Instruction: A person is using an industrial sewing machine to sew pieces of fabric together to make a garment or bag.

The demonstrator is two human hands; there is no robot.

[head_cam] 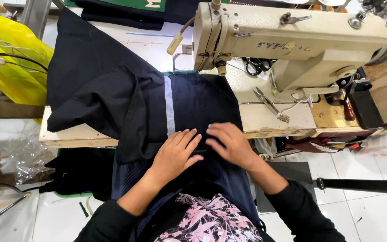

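Seen from the head camera, a person at a sewing table presses both hands flat on a dark navy cloth (193,103) draped from the tabletop down over the lap, the left hand (175,152) and right hand (229,143) lying side by side with fingers spread and holding nothing, apparently smoothing a fold near the table's front edge; a pale grey strip (169,107) runs up the cloth toward the needle of the cream sewing machine (292,40), which stands just beyond the hands; more of the cloth is heaped to the left over the wooden table (72,134); metal tweezers (267,102) lie on the table to the right, black scissors (256,66) sit behind the machine, and a yellow plastic bag (19,62) crowds the left edge
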